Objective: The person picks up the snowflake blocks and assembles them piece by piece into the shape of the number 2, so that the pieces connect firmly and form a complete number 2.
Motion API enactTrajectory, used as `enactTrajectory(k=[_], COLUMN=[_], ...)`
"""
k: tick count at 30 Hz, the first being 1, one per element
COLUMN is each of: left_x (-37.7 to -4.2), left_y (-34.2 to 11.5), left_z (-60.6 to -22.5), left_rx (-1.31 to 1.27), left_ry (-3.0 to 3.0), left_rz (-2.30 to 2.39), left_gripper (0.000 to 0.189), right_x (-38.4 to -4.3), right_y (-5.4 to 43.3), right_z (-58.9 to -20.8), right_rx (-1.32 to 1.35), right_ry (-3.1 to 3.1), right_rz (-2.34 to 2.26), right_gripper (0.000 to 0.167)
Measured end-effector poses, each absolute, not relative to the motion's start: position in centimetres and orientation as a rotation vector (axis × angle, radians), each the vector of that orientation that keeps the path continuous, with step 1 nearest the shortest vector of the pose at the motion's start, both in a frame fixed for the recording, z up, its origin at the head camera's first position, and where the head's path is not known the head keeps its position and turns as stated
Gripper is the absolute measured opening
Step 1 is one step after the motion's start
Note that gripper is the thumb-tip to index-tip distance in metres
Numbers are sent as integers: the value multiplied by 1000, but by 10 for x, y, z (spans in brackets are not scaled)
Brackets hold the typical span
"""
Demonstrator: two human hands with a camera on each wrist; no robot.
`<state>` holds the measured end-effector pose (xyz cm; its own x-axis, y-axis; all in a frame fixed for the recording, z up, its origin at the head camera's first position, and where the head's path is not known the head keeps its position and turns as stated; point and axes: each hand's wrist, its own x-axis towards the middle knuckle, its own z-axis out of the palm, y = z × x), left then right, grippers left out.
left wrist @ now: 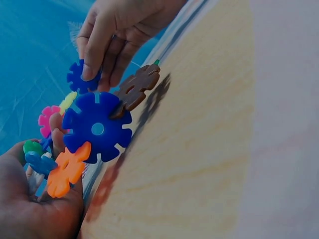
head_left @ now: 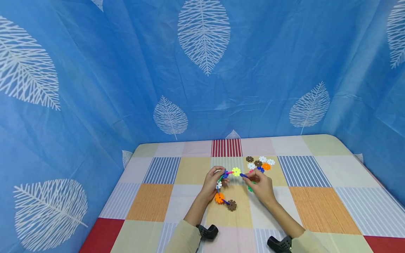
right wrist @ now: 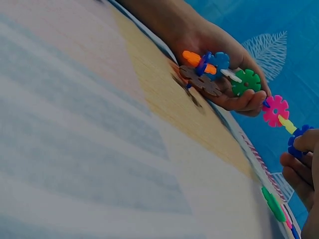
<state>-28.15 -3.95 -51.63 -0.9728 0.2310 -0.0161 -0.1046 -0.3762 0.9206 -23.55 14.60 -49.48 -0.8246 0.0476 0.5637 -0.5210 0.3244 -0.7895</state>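
"Over the table (head_left: 316, 207), where's the chain (head_left: 219, 198)?"

"Around the middle; the left hand (head_left: 211, 183) curls its fingers round it, likely for steadiness."

"The right hand (head_left: 263, 188)?"

"Pinching a blue disc (left wrist: 75, 78) at the left's three o'clock, probably keeping slots aligned."

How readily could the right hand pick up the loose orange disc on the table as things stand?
Probably not immediately: the right hand pinches a blue disc. Once free, it likely could: the loose orange disc lies just beyond that hand, apparently largely uncovered.
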Motion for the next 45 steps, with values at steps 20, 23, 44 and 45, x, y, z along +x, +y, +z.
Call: enactTrajectory(k=[20, 23, 44, 45], left_x=[-286, -287, -279, -279], left_y=[-43, -44, -47, -46], left_z=[-527, -527, -511, -511], left_rx=[355, 344, 380, 386], left_ry=[1733, 1733, 1726, 1725], left_rz=[2279, 2240, 2135, 2140], left_gripper=[14, 11, 30, 31], right_x=[-255, -255, -254, -254], right_y=[155, 155, 148, 147], right_z=[-527, -526, -526, -526], right_rx=[609, 602, 626, 627], right_ry=[-2036, -2048, -2056, -2055], right_rz=[1171, 1188, 1207, 1207], right_gripper=[8, 13, 19, 19])
